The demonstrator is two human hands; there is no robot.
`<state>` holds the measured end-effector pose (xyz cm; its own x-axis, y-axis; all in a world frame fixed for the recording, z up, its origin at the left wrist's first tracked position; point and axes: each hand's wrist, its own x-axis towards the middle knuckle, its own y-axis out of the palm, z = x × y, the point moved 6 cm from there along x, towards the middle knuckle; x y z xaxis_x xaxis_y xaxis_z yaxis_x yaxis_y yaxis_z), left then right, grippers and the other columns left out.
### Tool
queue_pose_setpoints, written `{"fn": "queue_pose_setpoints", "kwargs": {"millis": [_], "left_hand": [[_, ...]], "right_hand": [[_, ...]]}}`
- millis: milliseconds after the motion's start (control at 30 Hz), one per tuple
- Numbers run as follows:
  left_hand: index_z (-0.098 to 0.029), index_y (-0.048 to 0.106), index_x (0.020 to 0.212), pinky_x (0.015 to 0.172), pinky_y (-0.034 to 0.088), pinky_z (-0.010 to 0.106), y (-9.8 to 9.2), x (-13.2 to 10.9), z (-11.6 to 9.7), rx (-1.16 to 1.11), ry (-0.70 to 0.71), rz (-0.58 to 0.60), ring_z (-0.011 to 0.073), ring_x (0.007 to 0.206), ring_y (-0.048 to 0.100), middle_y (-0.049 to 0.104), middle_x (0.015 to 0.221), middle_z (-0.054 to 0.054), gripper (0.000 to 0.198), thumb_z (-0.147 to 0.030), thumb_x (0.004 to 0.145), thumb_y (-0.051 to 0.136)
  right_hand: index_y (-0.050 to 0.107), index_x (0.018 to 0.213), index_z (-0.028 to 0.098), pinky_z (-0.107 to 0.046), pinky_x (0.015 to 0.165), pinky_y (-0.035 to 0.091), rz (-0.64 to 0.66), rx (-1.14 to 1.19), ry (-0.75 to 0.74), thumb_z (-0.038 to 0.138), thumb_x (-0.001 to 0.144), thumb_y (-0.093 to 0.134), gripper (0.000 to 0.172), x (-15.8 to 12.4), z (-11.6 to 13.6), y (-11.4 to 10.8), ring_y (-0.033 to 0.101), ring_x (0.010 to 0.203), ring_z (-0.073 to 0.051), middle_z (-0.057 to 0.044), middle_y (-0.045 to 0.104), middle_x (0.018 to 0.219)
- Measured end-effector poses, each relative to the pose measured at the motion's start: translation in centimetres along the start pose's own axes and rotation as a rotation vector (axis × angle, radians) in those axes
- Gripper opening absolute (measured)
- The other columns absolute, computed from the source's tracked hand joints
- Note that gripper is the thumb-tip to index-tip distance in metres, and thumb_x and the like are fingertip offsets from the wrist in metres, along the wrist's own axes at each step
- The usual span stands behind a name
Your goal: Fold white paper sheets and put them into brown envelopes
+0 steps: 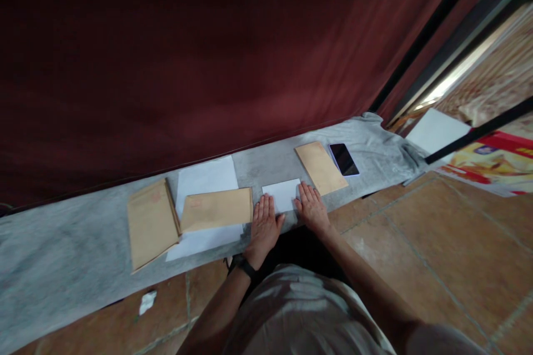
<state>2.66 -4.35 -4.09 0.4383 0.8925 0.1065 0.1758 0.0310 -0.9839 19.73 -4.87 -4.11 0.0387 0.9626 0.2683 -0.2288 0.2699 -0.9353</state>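
Note:
A folded white sheet of paper (282, 193) lies flat on the grey cloth in front of me. My left hand (265, 223) rests palm down on its left end, fingers stretched out. At the sheet's right end lies my right hand (312, 206), also flat with its fingers extended. Left of my left hand, a brown envelope (217, 209) lies across larger white paper (208, 175). Another brown envelope (320, 165) is just beyond my right hand.
A stack of brown envelopes (152, 222) sits farther left on the cloth-covered bench (62, 255). A phone (343, 159) lies at the right. A dark red curtain (208, 66) rises behind the bench. On the tiled floor are a crumpled white scrap (147, 302) and a colourful box (495, 163).

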Motion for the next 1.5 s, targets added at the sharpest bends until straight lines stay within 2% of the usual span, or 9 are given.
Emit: {"fn": "queue_pose_setpoints", "kwargs": {"millis": [200,300,500,667,933,1033,1167,1333,1500], "left_hand": [[-0.009,0.019,0.160,0.125,0.024,0.048,0.0,-0.6,-2.1,0.016,0.083,-0.002,0.0254,0.154,0.022,0.029,0.164,0.015,0.061,-0.024,0.102,0.030],[-0.010,0.020,0.160,0.126,0.022,0.046,0.1,-1.5,-2.9,0.014,0.125,0.001,0.0236,0.154,0.020,0.028,0.164,0.013,0.061,-0.020,0.101,0.030],[-0.006,0.025,0.157,0.124,0.028,0.046,-0.2,-3.2,-1.5,0.011,0.074,-0.037,0.0263,0.153,0.021,0.030,0.163,0.017,0.061,-0.031,0.103,0.034],[-0.003,0.030,0.155,0.122,0.030,0.049,-0.3,-3.3,-1.0,0.000,0.016,-0.054,0.0291,0.152,0.025,0.034,0.160,0.020,0.059,-0.030,0.103,0.033],[-0.006,0.029,0.156,0.125,0.025,0.046,-0.1,0.9,-3.3,-0.027,0.124,0.020,0.0250,0.153,0.024,0.032,0.162,0.017,0.057,-0.023,0.102,0.030],[-0.003,0.031,0.155,0.124,0.027,0.046,0.7,2.3,-2.6,-0.025,0.090,0.058,0.0275,0.152,0.026,0.033,0.161,0.020,0.056,-0.022,0.102,0.029],[0.001,0.031,0.153,0.123,0.026,0.047,0.9,2.5,-1.0,-0.027,-0.017,0.035,0.0292,0.152,0.025,0.032,0.160,0.023,0.059,-0.025,0.101,0.030],[-0.001,0.037,0.152,0.121,0.029,0.048,0.2,3.1,-0.5,-0.015,-0.097,0.040,0.0304,0.150,0.030,0.039,0.157,0.023,0.058,-0.024,0.099,0.034],[-0.005,0.043,0.149,0.118,0.032,0.046,-1.4,6.0,-0.1,0.011,-0.040,0.060,0.0292,0.144,0.041,0.049,0.151,0.022,0.056,-0.008,0.094,0.034]], "right_hand": [[0.031,0.157,0.015,-0.047,0.122,0.028,0.092,0.110,-0.208,0.037,0.106,0.032,0.055,-2.4,3.9,-0.5,0.035,0.148,-0.025,-0.011,0.037,0.161],[0.032,0.157,0.017,-0.047,0.123,0.027,0.143,0.129,-0.230,0.039,0.107,0.033,0.055,-3.6,4.7,-0.3,0.035,0.148,-0.024,-0.009,0.039,0.160],[0.029,0.158,0.019,-0.049,0.123,0.025,0.136,0.082,-0.165,0.039,0.106,0.038,0.057,-4.7,2.4,-0.5,0.034,0.149,-0.025,-0.009,0.036,0.161],[0.035,0.156,0.014,-0.048,0.123,0.025,0.114,0.067,-0.100,0.037,0.106,0.037,0.055,-5.1,0.6,-0.9,0.035,0.148,-0.026,-0.011,0.038,0.159],[0.044,0.151,0.015,-0.050,0.123,0.025,0.082,0.174,-0.126,0.036,0.107,0.031,0.050,-1.2,2.8,-1.0,0.035,0.148,-0.026,-0.010,0.042,0.158],[0.048,0.148,0.015,-0.050,0.123,0.025,0.106,0.163,-0.130,0.037,0.107,0.032,0.050,0.4,3.2,-0.2,0.037,0.147,-0.026,-0.010,0.045,0.156],[0.047,0.149,0.014,-0.049,0.122,0.026,0.107,0.112,-0.098,0.038,0.106,0.037,0.050,0.5,2.2,0.8,0.038,0.146,-0.027,-0.012,0.045,0.156],[0.048,0.148,0.013,-0.046,0.121,0.028,0.091,0.096,-0.041,0.035,0.105,0.037,0.050,0.5,0.8,1.0,0.041,0.144,-0.028,-0.012,0.047,0.154],[0.053,0.144,0.012,-0.044,0.117,0.032,0.128,0.103,-0.020,0.023,0.101,0.039,0.046,3.7,-0.1,0.6,0.045,0.140,-0.027,-0.012,0.052,0.151]]}}
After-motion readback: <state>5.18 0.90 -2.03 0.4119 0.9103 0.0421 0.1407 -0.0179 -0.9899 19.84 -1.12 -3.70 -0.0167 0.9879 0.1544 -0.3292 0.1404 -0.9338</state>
